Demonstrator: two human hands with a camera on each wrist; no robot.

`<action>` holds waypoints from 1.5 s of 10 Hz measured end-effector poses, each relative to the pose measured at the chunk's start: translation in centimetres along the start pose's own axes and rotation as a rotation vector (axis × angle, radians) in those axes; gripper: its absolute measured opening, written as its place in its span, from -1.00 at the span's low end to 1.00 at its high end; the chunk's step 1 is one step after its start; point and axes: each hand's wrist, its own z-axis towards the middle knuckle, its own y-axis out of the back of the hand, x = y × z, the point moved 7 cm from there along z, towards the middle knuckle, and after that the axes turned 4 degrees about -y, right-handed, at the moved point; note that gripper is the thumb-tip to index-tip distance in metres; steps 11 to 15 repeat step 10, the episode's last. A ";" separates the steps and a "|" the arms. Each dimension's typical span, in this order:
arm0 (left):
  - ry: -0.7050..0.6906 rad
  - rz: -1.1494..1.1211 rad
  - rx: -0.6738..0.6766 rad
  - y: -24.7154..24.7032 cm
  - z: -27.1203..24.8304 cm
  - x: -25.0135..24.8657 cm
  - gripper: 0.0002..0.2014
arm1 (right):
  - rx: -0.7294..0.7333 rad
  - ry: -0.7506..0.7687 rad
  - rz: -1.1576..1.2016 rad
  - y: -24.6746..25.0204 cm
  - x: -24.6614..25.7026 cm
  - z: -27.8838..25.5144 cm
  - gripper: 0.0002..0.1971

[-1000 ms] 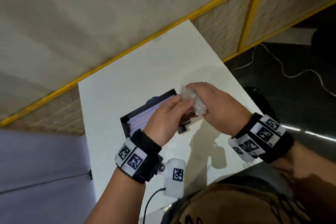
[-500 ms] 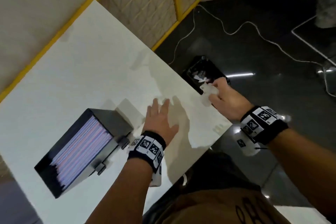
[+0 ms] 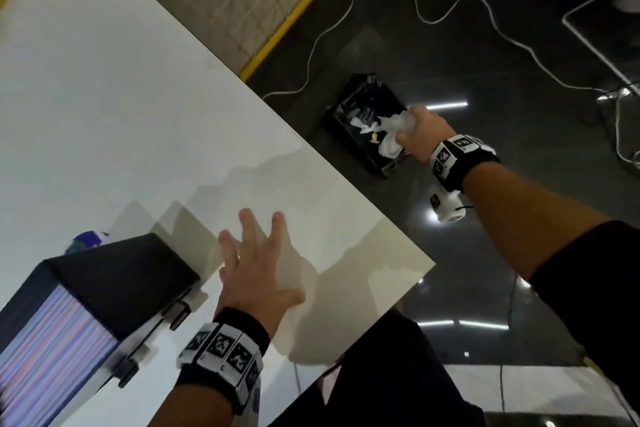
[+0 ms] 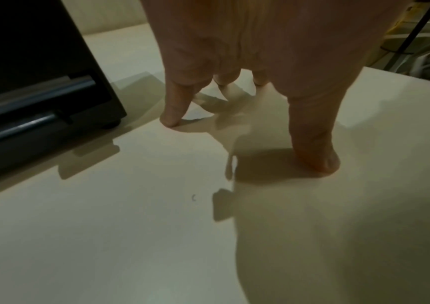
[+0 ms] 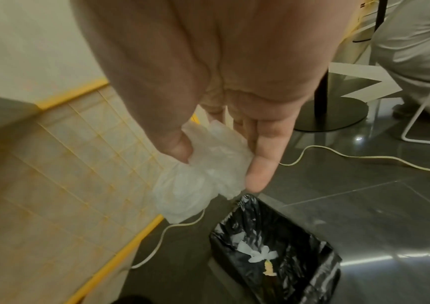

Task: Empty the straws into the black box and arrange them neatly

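Observation:
The black box (image 3: 114, 284) stands on the white table at lower left, packed with pink and white straws (image 3: 45, 357) lying side by side. My left hand (image 3: 256, 270) is spread just right of it, fingers straight. In the left wrist view the fingertips (image 4: 172, 121) touch the tabletop beside the black box (image 4: 27, 82). My right hand (image 3: 419, 128) reaches off the table and grips a crumpled clear plastic wrapper (image 3: 391, 139) above a black-lined bin (image 3: 346, 121) on the floor. In the right wrist view the right hand (image 5: 218, 164) pinches the wrapper (image 5: 200, 185) over the bin (image 5: 312, 267).
The white table (image 3: 138, 114) ends in a diagonal edge beside the dark glossy floor. A white cable (image 3: 433, 19) snakes across the floor. Scraps of plastic (image 5: 257, 255) lie in the bin. A seated person (image 5: 416, 51) and a round stand base (image 5: 333, 115) are farther off.
Both hands held the wrapper over the box a second ago. The right hand has carried it right, off the table and over the bin. The left hand has dropped onto the table.

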 end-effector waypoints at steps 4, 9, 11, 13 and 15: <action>-0.005 -0.007 -0.005 -0.5 0.3 0.1 0.35 | 0.108 -0.041 -0.243 -2.6 -1.8 6.9 -0.34; 0.024 0.084 0.083 -0.1 0.5 -0.6 0.41 | 0.167 0.195 -0.392 0.0 1.5 -9.1 -0.76; 0.002 0.099 0.092 0.0 0.3 -1.1 0.35 | 0.102 0.326 -0.404 2.4 4.1 -13.0 -0.75; 0.002 0.099 0.092 0.0 0.3 -1.1 0.35 | 0.102 0.326 -0.404 2.4 4.1 -13.0 -0.75; 0.002 0.099 0.092 0.0 0.3 -1.1 0.35 | 0.102 0.326 -0.404 2.4 4.1 -13.0 -0.75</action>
